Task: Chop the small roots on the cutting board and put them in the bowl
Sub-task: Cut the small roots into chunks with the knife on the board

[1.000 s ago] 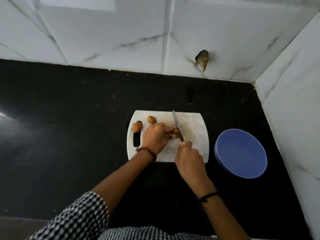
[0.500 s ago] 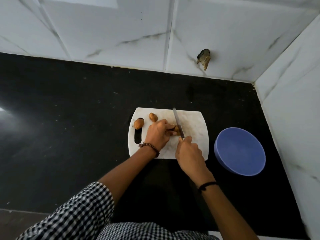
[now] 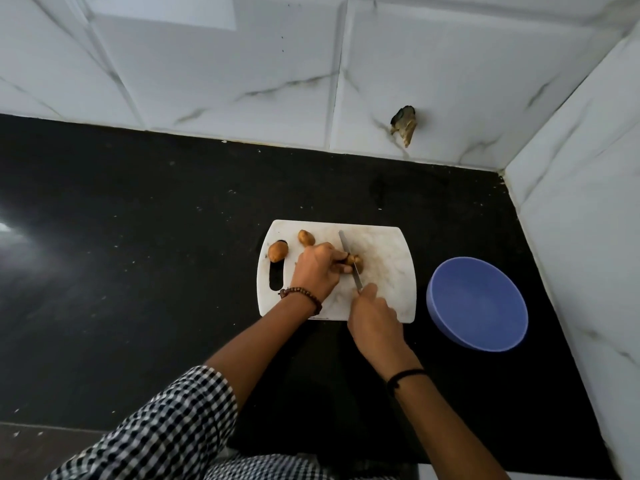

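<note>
On a white cutting board (image 3: 384,251) lying on the black countertop (image 3: 138,237), the left hand (image 3: 317,270) curls its fingers over a small brown root (image 3: 356,262), pinning it to the board. The right hand (image 3: 375,315) grips the handle of a knife (image 3: 349,258), forefinger stretched toward the blade, which crosses the held root. Both forearms reach in from below. Two whole roots lie at the board's far left: one (image 3: 277,251) by the handle slot, one (image 3: 306,237) just beyond. A blue bowl (image 3: 478,303) sits right of the board.
</note>
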A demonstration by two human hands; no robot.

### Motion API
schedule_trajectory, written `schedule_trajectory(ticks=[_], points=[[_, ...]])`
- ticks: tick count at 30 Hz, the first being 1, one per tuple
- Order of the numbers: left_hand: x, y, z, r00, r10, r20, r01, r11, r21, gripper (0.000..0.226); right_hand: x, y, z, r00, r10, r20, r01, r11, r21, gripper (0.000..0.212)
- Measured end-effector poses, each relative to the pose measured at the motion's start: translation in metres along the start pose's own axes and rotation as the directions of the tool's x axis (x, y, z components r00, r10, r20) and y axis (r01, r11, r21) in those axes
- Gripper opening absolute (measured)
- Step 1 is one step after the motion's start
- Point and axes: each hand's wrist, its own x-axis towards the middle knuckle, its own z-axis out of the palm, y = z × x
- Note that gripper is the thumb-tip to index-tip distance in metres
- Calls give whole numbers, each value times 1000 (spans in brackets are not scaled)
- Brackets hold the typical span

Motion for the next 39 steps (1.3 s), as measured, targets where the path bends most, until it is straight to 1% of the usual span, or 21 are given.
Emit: schedule_trajectory(ticks=[2,5,9,12,15,19,22,24,27,30,35,37,39], points=[[-1,2,-1,1000,-7,0,7,1000,-14,15,-6,6,5,1000,8,4,-8,999,-44,23],[-1,5,-3,1000,-27,10,27,999,-35,13,-11,9,5,999,41,34,-40,999,-27,21],[-2,10,-7,1000,-21,-10,21,1000,23,16,-21,12,3,997,42,60,-40,998,-43,17],[-4,13,-10,1000,-8,-27,10,998,55,20,-29,15,1,995,63,80,-59,997,-48,21],[-4,11,-8,1000,-4,-6,5,995,96,16,-38,19,-1,989,101,108,-97,994,-43,26],[-5,8,-4,1000,-2,-14,4,990,138,14,-48,29,-7,985,112,132,-107,993,-46,30],[-5,11,-5,1000,21,-15,-18,987,160,15,-51,35,-19,978,125,170,-125,992,-10,35],[-4,12,-6,1000,19,-4,-18,988,154,15,-53,41,-25,979,101,177,-108,994,31,35],[-5,12,-9,999,32,30,-36,990,137,17,-57,51,-28,995,24,94,-33,994,104,36],[-10,12,-13,999,31,42,-35,994,107,20,-57,50,-29,1000,3,29,-9,982,191,33],[-17,8,-23,999,13,32,-15,998,61,27,-32,36,-28,996,-29,-83,49,966,253,23],[-20,6,-28,999,16,32,-18,999,51,30,-15,30,-26,990,-49,-129,81,963,258,28],[-22,5,-33,999,1,35,-3,999,39,32,4,22,-24,980,-70,-186,114,965,237,40]])
